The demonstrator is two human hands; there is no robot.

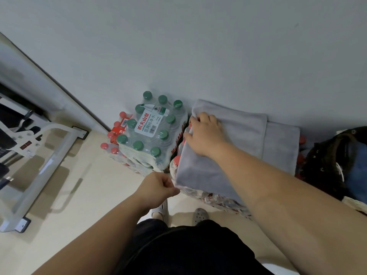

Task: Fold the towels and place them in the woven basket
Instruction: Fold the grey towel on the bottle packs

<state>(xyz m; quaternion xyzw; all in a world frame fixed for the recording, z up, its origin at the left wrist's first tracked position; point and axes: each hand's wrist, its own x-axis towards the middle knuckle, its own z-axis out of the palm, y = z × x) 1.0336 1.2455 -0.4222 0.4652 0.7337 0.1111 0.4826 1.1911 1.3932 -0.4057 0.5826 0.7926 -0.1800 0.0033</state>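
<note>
Fingers (195,121) of my right hand (206,133) are curled round the far left corner of the gray towel (244,133) and hold it tight. My left hand (158,187) is down at the near left corner. Its thumb and finger seem to pinch the cloth there, but that spot is small and hard to see.

The towel lies flat on top of the packs of red-capped bottles (216,197), close to the wall (198,46). Its near edge hangs a bit over the near edge of the packs. A pack with green caps (153,132) stands just to the left.

I think the job has only begun. The towel looks folded over one time, since a top layer stops short and a lower layer sticks out on the right. I think it needs more folds, and it is not in a basket yet.

I cannot find the basket for sure. A pale thing (355,204) at the right edge is cut off and may be it. A dark bag (337,159) sits near it. My right arm hides part of the towel. I see one towel and cannot tell if more lie under it.
</note>
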